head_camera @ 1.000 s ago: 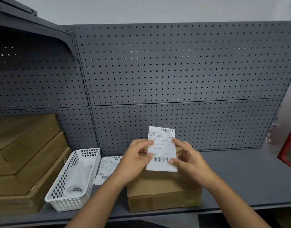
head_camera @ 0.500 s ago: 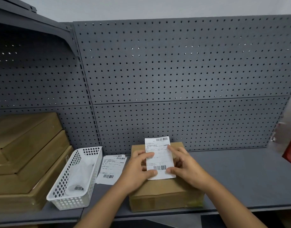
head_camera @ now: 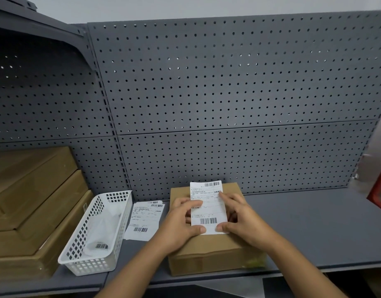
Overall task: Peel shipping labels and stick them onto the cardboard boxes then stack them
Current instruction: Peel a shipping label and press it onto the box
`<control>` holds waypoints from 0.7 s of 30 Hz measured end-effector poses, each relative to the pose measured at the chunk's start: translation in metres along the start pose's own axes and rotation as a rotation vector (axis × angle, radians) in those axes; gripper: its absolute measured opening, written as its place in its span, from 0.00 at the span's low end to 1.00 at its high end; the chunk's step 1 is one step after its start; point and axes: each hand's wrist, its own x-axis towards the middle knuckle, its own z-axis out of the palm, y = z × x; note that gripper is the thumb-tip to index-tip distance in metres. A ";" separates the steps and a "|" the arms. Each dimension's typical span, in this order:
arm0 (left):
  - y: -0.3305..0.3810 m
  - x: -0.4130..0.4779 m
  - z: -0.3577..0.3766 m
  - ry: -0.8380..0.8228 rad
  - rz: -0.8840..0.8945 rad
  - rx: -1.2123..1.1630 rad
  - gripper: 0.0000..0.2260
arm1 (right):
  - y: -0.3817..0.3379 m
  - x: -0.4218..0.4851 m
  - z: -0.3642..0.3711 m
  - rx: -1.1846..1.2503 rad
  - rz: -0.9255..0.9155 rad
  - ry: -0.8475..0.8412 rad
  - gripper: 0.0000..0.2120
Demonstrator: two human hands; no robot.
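The white printed shipping label point(head_camera: 208, 208) lies along the top of the plain brown cardboard box point(head_camera: 215, 252) on the grey metal shelf point(head_camera: 314, 222). It does not look smoothed down yet, so sticking seems under way and stacking is left. A pile of larger brown cardboard boxes point(head_camera: 34, 203) sits far left, and loose white labels point(head_camera: 143, 220) lie beside the white perforated plastic basket point(head_camera: 95, 233). Both forearms reach forward. The left hand point(head_camera: 181, 224) pinches the label's left edge and the right hand point(head_camera: 239, 216) its right edge, thumbs at the lower corners.

Matt cardboard box point(head_camera: 209, 250), paper label point(head_camera: 208, 206) — perforated plastic basket point(head_camera: 95, 237).
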 end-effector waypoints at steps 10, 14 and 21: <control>-0.001 -0.005 0.004 0.033 0.035 0.065 0.29 | 0.001 0.000 0.004 -0.176 -0.032 0.018 0.44; 0.001 -0.003 0.008 0.056 0.034 0.103 0.24 | -0.003 0.001 0.009 -0.257 -0.043 0.057 0.48; -0.003 -0.004 0.012 0.105 0.026 0.115 0.21 | 0.003 0.003 0.013 -0.289 -0.029 0.080 0.49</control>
